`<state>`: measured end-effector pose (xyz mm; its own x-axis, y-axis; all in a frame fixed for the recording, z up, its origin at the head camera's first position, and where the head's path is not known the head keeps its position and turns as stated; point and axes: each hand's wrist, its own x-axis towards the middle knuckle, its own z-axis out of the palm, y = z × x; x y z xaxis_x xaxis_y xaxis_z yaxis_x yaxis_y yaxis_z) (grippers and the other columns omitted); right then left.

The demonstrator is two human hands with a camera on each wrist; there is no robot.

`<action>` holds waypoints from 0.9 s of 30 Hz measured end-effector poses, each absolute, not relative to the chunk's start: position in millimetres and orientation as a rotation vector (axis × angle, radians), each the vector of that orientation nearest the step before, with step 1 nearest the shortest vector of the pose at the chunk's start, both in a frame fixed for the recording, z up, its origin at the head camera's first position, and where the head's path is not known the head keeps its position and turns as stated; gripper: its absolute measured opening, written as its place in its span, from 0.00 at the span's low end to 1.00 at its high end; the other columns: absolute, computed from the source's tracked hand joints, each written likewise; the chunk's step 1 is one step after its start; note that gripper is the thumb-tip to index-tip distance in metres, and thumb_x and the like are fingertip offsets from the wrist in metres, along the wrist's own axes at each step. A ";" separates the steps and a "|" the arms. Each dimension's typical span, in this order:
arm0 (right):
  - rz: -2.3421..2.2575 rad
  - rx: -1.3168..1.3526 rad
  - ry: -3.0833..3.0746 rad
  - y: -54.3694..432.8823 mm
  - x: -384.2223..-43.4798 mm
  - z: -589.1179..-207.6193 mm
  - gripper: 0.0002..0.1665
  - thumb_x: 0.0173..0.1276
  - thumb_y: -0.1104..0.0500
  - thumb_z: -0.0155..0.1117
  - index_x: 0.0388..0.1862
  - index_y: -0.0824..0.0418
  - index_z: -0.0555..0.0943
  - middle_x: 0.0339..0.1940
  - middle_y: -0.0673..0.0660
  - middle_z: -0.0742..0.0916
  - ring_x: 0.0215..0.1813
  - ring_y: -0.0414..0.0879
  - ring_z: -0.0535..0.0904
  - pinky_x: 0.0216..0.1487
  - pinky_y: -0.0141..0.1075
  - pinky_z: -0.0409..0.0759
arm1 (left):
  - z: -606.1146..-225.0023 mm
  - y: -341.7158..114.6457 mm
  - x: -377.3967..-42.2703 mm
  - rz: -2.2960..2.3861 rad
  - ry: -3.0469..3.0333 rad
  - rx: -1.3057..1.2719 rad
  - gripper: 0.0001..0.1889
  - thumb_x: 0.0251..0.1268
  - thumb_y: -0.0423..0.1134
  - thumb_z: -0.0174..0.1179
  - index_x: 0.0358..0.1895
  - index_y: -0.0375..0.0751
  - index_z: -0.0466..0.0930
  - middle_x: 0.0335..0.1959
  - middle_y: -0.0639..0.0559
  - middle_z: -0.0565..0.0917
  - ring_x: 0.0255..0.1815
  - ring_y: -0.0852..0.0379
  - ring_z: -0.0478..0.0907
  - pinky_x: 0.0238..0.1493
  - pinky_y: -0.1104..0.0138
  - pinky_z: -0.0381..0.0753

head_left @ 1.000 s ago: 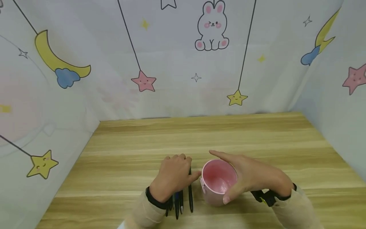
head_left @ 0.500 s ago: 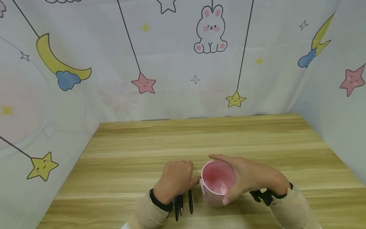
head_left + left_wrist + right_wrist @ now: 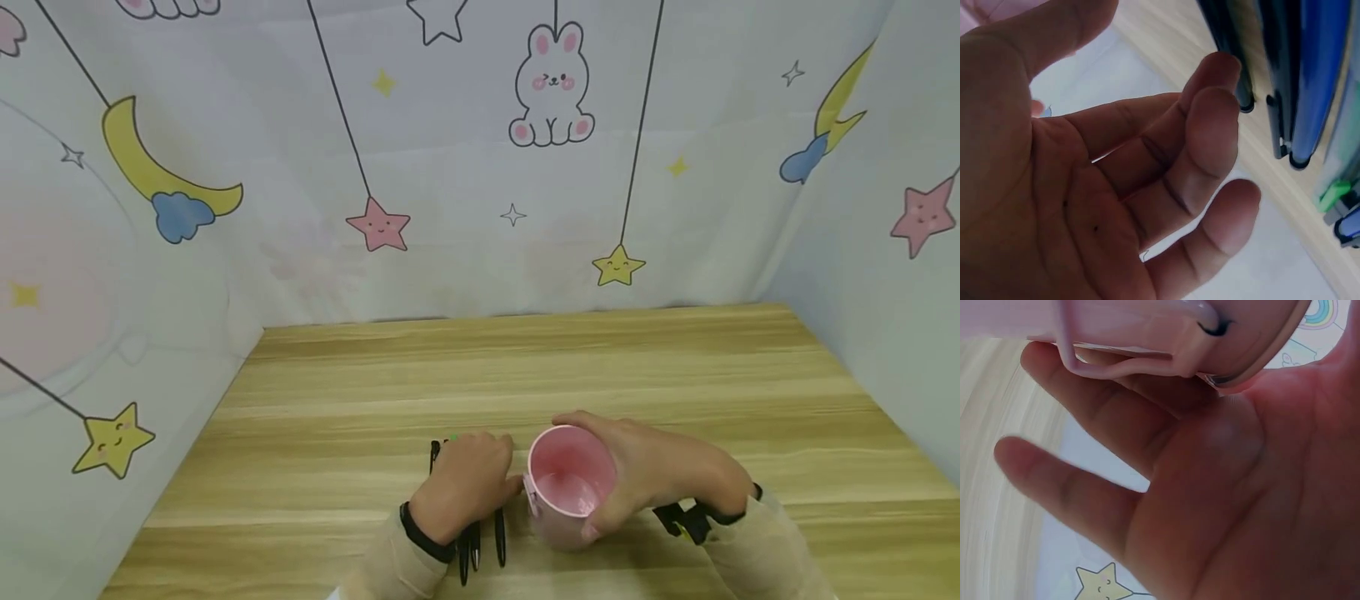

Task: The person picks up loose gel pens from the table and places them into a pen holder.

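My right hand [image 3: 637,467] holds a small pink bucket [image 3: 558,525] from its right side. The thumb is at the near rim and the fingers go round the far side. The bucket stands upright, its inside bare; its pink handle [image 3: 1129,367] shows in the right wrist view. My left hand [image 3: 465,483] is above several dark pens [image 3: 476,546], palm down, fingers loosely bent, gripping nothing. Its thumb is close to the bucket's left rim; whether they touch I cannot tell. A blue pen [image 3: 1322,81] and a green clip [image 3: 1335,195] lie beyond the fingertips in the left wrist view.
A wood-grain table [image 3: 525,367] spreads beneath everything. White cloth [image 3: 450,150] printed with stars, moons and a rabbit surrounds it at the back and both sides. Another black pen [image 3: 500,537] lies between the pen group and the bucket.
My left hand has shifted slightly right and nearer, uncovering the far ends of some pens. My right hand has closed a little more round the bucket. The head view has tilted slightly.
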<state>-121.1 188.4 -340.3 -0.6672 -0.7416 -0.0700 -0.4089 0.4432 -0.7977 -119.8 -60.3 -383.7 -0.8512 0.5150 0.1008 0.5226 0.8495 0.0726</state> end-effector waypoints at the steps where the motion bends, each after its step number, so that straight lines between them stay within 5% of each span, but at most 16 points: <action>1: -1.096 -0.985 2.303 188.6 -121.1 -340.9 0.57 0.43 0.42 0.85 0.70 0.54 0.68 0.55 0.51 0.83 0.54 0.51 0.81 0.52 0.45 0.81 | -384.8 -60.0 -120.0 -0.156 -2.952 -0.831 0.19 0.58 0.52 0.70 0.24 0.43 0.76 0.15 0.56 0.70 0.16 0.59 0.71 0.13 0.63 0.71; 9: -1.089 -0.991 2.335 188.2 -120.9 -342.5 0.49 0.43 0.42 0.85 0.63 0.51 0.73 0.50 0.49 0.86 0.50 0.49 0.83 0.51 0.43 0.81 | -392.3 -59.2 -120.9 -0.102 -2.938 -0.827 0.18 0.59 0.50 0.71 0.22 0.44 0.75 0.15 0.55 0.69 0.15 0.59 0.69 0.12 0.63 0.68; 20: -1.067 -0.979 2.353 184.7 -123.0 -344.2 0.49 0.42 0.42 0.85 0.62 0.52 0.73 0.50 0.50 0.85 0.50 0.48 0.82 0.49 0.43 0.82 | -399.4 -59.2 -119.5 -0.039 -2.818 -0.873 0.11 0.55 0.31 0.67 0.20 0.42 0.75 0.14 0.53 0.72 0.13 0.61 0.66 0.10 0.66 0.66; 27: -1.081 -0.977 2.346 183.8 -122.4 -343.9 0.49 0.43 0.45 0.85 0.63 0.52 0.72 0.50 0.50 0.85 0.50 0.49 0.83 0.50 0.43 0.82 | -399.7 -59.8 -122.2 -0.133 -2.872 -0.888 0.12 0.52 0.30 0.68 0.19 0.43 0.73 0.14 0.56 0.69 0.14 0.63 0.62 0.11 0.69 0.62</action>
